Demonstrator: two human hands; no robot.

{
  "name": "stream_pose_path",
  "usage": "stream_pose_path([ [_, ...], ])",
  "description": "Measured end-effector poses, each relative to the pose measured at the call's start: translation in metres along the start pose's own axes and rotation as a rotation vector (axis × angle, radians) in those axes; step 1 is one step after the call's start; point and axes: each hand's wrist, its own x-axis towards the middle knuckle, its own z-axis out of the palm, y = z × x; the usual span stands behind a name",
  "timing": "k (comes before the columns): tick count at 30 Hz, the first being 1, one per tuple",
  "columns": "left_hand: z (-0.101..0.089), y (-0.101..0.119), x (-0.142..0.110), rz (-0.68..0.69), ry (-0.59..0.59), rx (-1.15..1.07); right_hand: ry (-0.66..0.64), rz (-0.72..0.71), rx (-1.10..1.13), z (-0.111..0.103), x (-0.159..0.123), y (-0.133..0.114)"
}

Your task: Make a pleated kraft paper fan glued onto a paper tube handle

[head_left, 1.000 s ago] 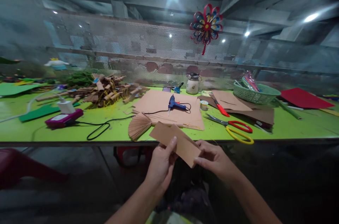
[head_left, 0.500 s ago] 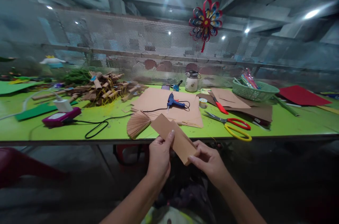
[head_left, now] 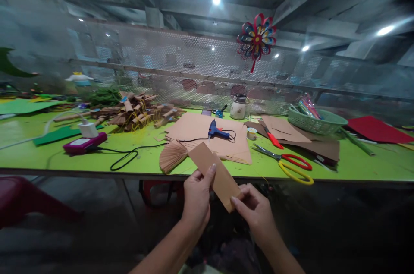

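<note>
Both of my hands hold one brown paper strip (head_left: pixel 216 174) in front of the green table's near edge (head_left: pixel 97 171). My left hand (head_left: pixel 196 198) grips its long left side, thumb pressed on the face. My right hand (head_left: pixel 255 212) pinches the lower right corner. The strip tilts from upper left down to lower right. Just beyond it on the table lies a pleated brown paper fan (head_left: pixel 172 155).
Brown paper sheets (head_left: pixel 197 129) carry a blue glue gun (head_left: pixel 216 130) with a black cord. Red-and-yellow scissors (head_left: pixel 291 164), a red cutter (head_left: pixel 271 136), a green basket (head_left: pixel 315 121), a jar (head_left: pixel 238 108), a pile of paper rolls (head_left: pixel 136 110) and a magenta device (head_left: pixel 84 143) lie around.
The strip has turned steeper and narrower between my hands, and my right hand has slid toward its lower corner. The view shifted slightly.
</note>
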Motion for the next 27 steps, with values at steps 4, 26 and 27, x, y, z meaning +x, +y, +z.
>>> stream_pose_path([
  [4, 0.0008, 0.0008, 0.0009, 0.014, -0.01, -0.008, -0.009, -0.006, 0.077, 0.0044, -0.0005, 0.0006],
  [26, 0.0025, 0.005, 0.0028, -0.009, -0.003, -0.024, 0.053, 0.119, 0.15, 0.0105, -0.0008, 0.0009],
  [27, 0.0026, 0.0051, 0.0027, -0.01, 0.001, -0.023, 0.053, 0.114, 0.146, 0.0108, -0.0012, 0.0008],
])
